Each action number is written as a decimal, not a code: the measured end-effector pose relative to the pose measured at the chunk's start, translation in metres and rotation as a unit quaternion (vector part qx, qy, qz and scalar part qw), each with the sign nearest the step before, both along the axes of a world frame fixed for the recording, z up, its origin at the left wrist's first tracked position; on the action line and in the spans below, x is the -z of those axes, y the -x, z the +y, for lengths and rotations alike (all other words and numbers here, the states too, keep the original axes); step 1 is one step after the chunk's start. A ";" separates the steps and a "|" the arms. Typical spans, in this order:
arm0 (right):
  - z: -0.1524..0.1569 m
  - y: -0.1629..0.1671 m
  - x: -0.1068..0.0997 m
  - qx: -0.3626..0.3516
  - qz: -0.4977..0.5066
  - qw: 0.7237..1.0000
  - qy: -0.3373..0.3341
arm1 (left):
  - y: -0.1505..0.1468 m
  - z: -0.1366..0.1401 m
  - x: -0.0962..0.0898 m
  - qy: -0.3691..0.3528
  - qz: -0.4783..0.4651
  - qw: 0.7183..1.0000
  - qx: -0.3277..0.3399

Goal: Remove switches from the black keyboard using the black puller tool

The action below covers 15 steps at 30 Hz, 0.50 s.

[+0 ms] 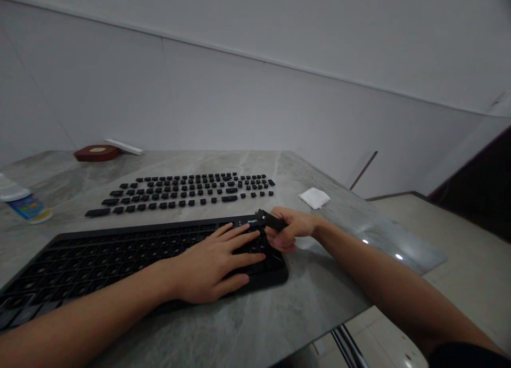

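A black keyboard (131,251) with most of its keycaps off lies across the near part of the table. My left hand (215,261) rests flat on its right portion, fingers spread, hiding the sockets underneath. Beside the keyboard's right end, my right hand (289,227) is closed around a small black tool (272,219) with a blunt tip, which points left over the top right corner. Whether that tip touches the keyboard, I cannot tell. Beyond the keyboard, loose black keycaps (181,188) stand in rows on the table.
The grey marble-patterned table (255,325) meets a white wall at the back. A folded white tissue (314,197) lies to the right. On the left are a white bottle (26,200) with a blue label, a dark red box (97,153) and a white strip (123,146).
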State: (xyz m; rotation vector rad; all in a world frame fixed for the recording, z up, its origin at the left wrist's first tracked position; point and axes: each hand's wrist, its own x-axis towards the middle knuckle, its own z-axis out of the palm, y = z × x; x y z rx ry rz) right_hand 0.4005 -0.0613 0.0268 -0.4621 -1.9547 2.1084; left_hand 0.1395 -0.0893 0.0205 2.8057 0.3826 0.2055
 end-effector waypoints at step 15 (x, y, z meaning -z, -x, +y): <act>-0.025 0.018 -0.024 0.024 -0.162 0.976 -0.142 | -0.001 0.000 -0.001 0.008 -0.031 0.999 0.000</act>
